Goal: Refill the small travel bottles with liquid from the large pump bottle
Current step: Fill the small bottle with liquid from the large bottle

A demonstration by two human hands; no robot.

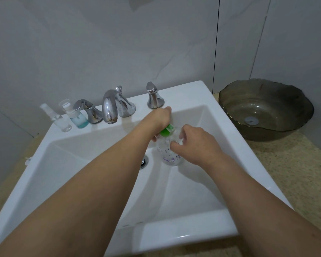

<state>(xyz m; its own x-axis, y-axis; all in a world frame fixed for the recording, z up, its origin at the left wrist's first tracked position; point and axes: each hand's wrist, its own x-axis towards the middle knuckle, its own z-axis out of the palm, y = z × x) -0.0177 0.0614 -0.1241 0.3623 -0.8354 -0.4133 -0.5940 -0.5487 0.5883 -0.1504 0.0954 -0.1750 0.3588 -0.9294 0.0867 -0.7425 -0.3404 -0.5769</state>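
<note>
Over the white sink basin (100,182), both hands work on a clear large pump bottle (170,156) with purple writing and a green pump top (166,131). My left hand (158,118) grips the green top from above. My right hand (195,143) curls round the bottle's upper body. Two small travel bottles stand on the sink's back-left ledge: a clear spray bottle (58,118) and a pump bottle with blue liquid (76,115). The large bottle's neck is hidden by my hands.
A chrome faucet (109,106) with two handles (154,96) stands along the back ledge. A drain (144,161) sits in the basin. A dark glass vessel bowl (265,110) rests on the speckled counter (295,173) at right. The wall is close behind.
</note>
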